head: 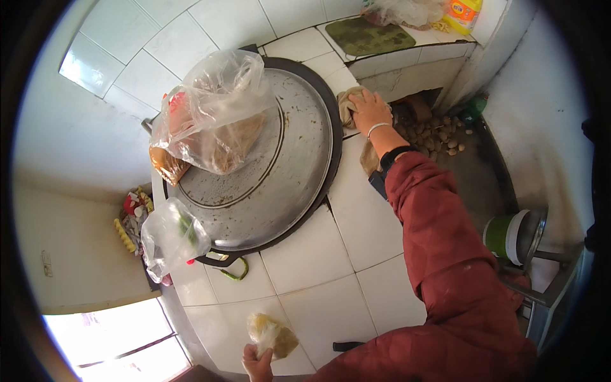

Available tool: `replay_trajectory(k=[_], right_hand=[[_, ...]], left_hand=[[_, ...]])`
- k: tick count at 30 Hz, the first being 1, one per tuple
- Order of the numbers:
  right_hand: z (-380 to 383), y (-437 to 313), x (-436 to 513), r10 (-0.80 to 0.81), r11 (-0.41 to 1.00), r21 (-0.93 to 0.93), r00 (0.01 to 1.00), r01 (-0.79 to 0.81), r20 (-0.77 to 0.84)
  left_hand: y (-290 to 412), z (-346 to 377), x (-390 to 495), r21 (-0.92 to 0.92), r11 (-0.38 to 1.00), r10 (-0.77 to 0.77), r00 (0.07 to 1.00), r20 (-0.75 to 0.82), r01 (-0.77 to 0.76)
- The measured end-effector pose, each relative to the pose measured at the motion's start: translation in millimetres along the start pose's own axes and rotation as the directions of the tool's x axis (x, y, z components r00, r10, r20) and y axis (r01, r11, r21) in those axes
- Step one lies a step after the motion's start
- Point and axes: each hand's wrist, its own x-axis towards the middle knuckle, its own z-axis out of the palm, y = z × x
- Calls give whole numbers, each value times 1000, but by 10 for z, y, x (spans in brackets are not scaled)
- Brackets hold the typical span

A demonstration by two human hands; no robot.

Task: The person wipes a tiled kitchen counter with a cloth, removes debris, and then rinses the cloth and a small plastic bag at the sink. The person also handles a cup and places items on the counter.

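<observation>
My right hand [371,113] presses on a crumpled beige cloth [348,107] at the edge of the white tiled counter [315,248], right of a large round metal wok lid [305,138]. Low in the view, my left hand [258,363] grips a small clear plastic bag [272,334] with yellowish-brown contents. On the lid lie clear plastic bags [224,105], one with brown contents. Another clear bag [174,234] with something green inside rests at the lid's lower left. A green chili pepper [238,272] lies beside the wok handle.
A green mat [370,36] lies on the ledge at the top, near a yellow bottle [463,14]. Potatoes [437,136] are heaped on the floor at right. A green and white bucket [508,236] stands lower right. A black handle [348,346] shows beside my sleeve.
</observation>
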Motion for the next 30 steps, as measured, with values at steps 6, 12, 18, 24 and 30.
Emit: replay_trajectory(k=[6,12,18,24,30], right_hand=[[-339,10,-620,-286,951,-112,957,289,39],[-607,-479,-2533,-520,840,160,853,518,-28],[-650,-1644,-4168,-745,647,332,662,686,83],[-421,-1129,-3051,-437,875,158,886,458,-152],[-728,-190,-2643,143,990,-26,978,-141,152]], left_hand=[[-55,-112,-33,-1,1000,24,999,21,-24],[-122,-206,151,-41,995,99,985,142,-94],[-164,-488,100,-76,982,184,966,181,-172],[-305,-937,-46,-12,983,183,977,108,-183],[-575,-1380,-325,15,984,177,982,73,-178]])
